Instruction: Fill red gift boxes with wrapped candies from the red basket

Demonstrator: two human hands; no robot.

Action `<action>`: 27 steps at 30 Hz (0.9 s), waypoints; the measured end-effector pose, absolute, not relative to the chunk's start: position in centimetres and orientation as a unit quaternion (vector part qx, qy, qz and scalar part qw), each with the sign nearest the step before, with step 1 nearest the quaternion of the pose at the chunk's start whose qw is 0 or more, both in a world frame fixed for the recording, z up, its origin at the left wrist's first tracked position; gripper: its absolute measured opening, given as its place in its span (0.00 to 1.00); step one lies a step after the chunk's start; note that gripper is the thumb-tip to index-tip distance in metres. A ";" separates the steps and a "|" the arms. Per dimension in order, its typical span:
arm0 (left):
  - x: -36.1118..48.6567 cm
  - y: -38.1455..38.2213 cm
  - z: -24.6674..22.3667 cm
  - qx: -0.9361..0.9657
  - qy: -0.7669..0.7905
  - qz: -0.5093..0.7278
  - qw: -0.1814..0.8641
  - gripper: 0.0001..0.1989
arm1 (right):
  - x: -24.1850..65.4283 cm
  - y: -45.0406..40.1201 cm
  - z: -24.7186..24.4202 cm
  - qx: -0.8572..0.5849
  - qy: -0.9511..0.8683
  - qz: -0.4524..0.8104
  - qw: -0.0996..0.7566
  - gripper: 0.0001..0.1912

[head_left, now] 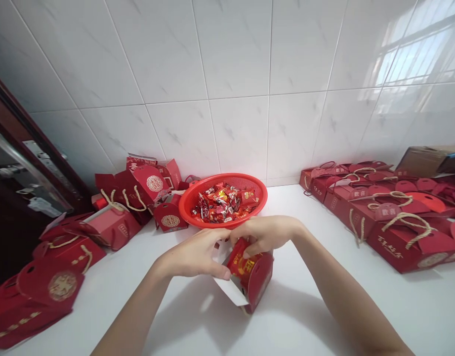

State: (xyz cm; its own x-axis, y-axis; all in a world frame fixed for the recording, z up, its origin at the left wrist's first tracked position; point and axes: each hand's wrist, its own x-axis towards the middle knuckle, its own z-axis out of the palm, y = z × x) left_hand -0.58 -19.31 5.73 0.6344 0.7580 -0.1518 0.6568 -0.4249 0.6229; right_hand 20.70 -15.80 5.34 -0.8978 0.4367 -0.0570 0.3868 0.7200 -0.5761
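An open dark red gift box (261, 282) sits tilted on the white table, its pale inner flap folded out toward the front left. Inside it lies a shiny red packet (239, 262) with gold print. My left hand (197, 254) grips the box's left side, thumb over the flap's edge. From above, my right hand (262, 235) reaches into the opening, its fingers curled on the red packet. Just behind both hands stands a red plastic basket (264, 198) filled with small wrapped sweets (222, 200).
Red gift boxes with rope handles (118, 225) crowd the left side. Rows of closed red boxes (408, 247) fill the right side, with a brown cardboard box (420, 159) behind them. A tiled wall (238, 133) borders the white table (168, 316) at the back.
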 end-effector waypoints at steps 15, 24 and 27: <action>-0.6 -19.3 5.6 0.831 0.436 0.058 0.339 0.27 | 20.9 -17.9 6.4 -0.321 -0.908 0.267 0.024 0.22; -0.4 -19.4 5.0 0.814 0.441 0.058 0.374 0.43 | 19.1 -18.0 5.8 -0.290 -0.920 0.236 -0.120 0.11; -0.7 -19.3 4.8 0.817 0.443 0.055 0.364 0.43 | 19.7 -17.9 6.2 -0.258 -0.921 0.276 -0.091 0.11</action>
